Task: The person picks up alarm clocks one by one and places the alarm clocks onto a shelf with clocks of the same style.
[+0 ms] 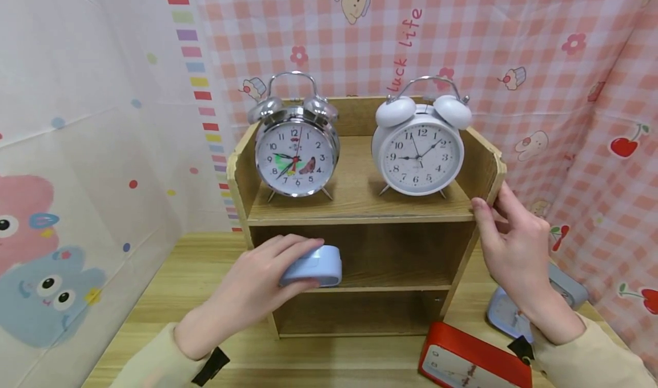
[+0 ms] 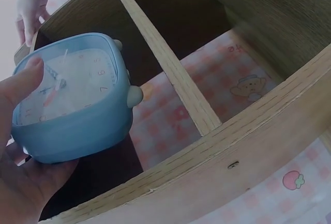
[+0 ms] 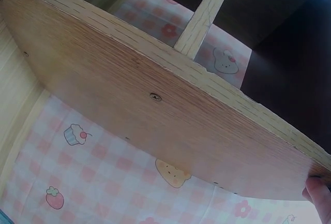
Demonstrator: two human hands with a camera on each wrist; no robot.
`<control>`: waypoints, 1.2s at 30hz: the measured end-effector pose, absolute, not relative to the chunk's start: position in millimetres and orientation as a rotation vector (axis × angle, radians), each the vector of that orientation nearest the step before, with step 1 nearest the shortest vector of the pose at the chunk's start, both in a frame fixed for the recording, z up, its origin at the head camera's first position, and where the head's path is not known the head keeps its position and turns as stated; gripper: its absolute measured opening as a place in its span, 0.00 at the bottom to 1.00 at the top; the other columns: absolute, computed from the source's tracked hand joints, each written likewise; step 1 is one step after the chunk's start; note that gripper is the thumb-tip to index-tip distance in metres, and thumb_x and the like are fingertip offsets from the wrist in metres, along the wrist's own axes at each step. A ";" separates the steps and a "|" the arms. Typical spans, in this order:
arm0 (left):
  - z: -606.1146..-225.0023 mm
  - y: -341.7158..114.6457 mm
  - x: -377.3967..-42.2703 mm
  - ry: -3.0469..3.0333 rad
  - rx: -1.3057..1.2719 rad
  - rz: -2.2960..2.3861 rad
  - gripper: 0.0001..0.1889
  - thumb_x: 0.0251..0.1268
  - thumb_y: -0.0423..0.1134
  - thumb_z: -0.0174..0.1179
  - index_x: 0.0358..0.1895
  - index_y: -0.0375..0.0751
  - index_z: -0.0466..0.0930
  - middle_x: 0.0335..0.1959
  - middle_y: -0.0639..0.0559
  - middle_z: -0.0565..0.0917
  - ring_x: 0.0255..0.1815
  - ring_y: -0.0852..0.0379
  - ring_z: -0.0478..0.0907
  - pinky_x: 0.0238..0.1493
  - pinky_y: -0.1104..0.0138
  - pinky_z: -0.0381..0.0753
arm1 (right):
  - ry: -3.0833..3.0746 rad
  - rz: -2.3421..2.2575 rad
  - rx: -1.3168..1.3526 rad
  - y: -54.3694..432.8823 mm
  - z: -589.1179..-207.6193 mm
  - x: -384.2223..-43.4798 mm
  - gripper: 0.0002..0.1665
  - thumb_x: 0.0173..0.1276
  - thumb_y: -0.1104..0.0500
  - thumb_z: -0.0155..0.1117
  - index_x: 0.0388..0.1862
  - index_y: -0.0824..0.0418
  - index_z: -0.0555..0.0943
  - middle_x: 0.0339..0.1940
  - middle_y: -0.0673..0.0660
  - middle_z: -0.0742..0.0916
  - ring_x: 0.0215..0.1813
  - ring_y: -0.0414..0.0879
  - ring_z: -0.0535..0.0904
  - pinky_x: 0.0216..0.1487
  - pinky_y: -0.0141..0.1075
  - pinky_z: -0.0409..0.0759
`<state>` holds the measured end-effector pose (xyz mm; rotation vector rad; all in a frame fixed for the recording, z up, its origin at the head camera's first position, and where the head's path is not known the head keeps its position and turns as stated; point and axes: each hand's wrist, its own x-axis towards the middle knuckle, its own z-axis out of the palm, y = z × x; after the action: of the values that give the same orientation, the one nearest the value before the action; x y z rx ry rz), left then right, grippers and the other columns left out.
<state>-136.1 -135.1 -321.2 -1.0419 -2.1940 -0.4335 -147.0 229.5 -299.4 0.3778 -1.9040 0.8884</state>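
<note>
A small light blue alarm clock (image 1: pixel 321 265) is gripped by my left hand (image 1: pixel 257 276) in front of the middle compartment of a wooden shelf (image 1: pixel 360 219). In the left wrist view, my thumb lies over the face of the blue clock (image 2: pixel 77 94) and the other fingers are under its body. My right hand (image 1: pixel 516 245) holds the shelf's right side panel near the top board's front corner, its thumb at the front edge. On the top board stand a silver twin-bell clock (image 1: pixel 297 159) at left and a white twin-bell clock (image 1: pixel 418 156) at right.
A red clock (image 1: pixel 478 354) lies on the wooden table (image 1: pixel 169 302) by the shelf's lower right corner. Behind my right forearm are a pale blue clock (image 1: pixel 504 314) and a grey one (image 1: pixel 568 285). Checked cloth (image 1: pixel 329 34) hangs close behind the shelf.
</note>
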 end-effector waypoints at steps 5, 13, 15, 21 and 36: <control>-320.5 -132.5 -140.6 -2.193 -1.027 -0.391 0.32 0.51 0.48 0.82 0.61 0.46 0.84 0.51 0.52 0.89 0.48 0.54 0.88 0.45 0.59 0.90 | -1.898 0.888 0.381 229.1 -299.2 -147.5 0.18 0.75 0.67 0.65 0.61 0.69 0.83 0.47 0.72 0.91 0.51 0.07 0.75 0.47 0.08 0.73; -320.1 -131.5 -145.1 -2.254 -0.994 -0.324 0.30 0.53 0.49 0.80 0.60 0.46 0.85 0.47 0.52 0.89 0.42 0.55 0.86 0.38 0.60 0.88 | -1.900 0.890 0.380 229.1 -300.1 -147.3 0.19 0.74 0.68 0.65 0.63 0.68 0.83 0.48 0.73 0.91 0.50 0.07 0.75 0.47 0.08 0.73; -319.6 -131.6 -146.1 -2.272 -0.985 -0.311 0.29 0.54 0.50 0.79 0.60 0.46 0.85 0.48 0.52 0.89 0.41 0.54 0.87 0.38 0.60 0.88 | -1.900 0.887 0.379 229.0 -300.0 -147.3 0.19 0.74 0.67 0.65 0.62 0.69 0.83 0.47 0.73 0.91 0.50 0.07 0.75 0.47 0.08 0.73; -318.5 -132.1 -149.5 -2.302 -0.976 -0.270 0.29 0.55 0.51 0.78 0.60 0.46 0.85 0.49 0.51 0.90 0.40 0.53 0.88 0.37 0.60 0.87 | -1.899 0.881 0.376 229.4 -300.0 -147.3 0.19 0.74 0.67 0.65 0.62 0.69 0.83 0.47 0.73 0.91 0.50 0.06 0.75 0.47 0.08 0.73; -316.3 -126.7 -153.4 -2.269 -0.953 -0.181 0.22 0.61 0.49 0.76 0.57 0.48 0.86 0.47 0.49 0.89 0.38 0.49 0.88 0.32 0.58 0.87 | -1.897 0.870 0.379 229.5 -299.9 -147.3 0.18 0.74 0.67 0.65 0.62 0.69 0.83 0.47 0.73 0.91 0.51 0.06 0.75 0.47 0.08 0.73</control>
<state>-153.4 -126.7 -316.3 -0.9528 -2.2692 -0.1815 -147.3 229.5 -299.9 0.3793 -1.8971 0.8700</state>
